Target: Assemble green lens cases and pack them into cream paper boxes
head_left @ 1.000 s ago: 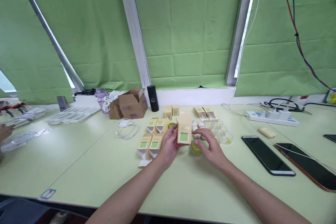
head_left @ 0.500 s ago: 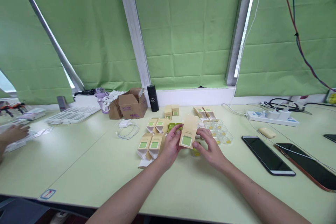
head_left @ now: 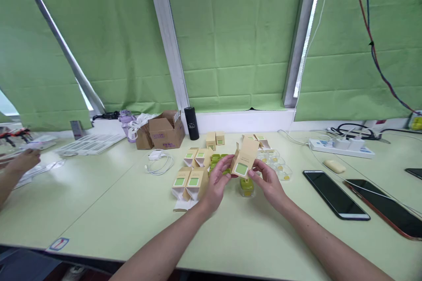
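Between my hands, raised above the table, is a small tan cardboard box (head_left: 246, 158) with a green square on its front and its top flap standing up. My left hand (head_left: 217, 180) grips its left side; my right hand (head_left: 267, 181) holds the lower right edge. Just below stands a small clear container with a green lid (head_left: 246, 187). Green lids (head_left: 216, 157) show behind my left fingers, partly hidden. To the left are several similar tan boxes (head_left: 194, 180) with open white flaps. Clear cups with yellow bits (head_left: 281, 169) lie beyond my right hand.
Two phones (head_left: 335, 194) (head_left: 387, 206) and an earbud case (head_left: 334, 166) lie at right, near a power strip (head_left: 341, 148). A brown carton (head_left: 167, 131), a black bottle (head_left: 191, 124) and a white charger cable (head_left: 160, 161) stand or lie behind. Another person's hand (head_left: 23, 162) is far left.
The box in my hands has shifted right and tilted, and its side flap now shows. The green-lidded container below is more exposed. The other person's hand at far left has moved up.
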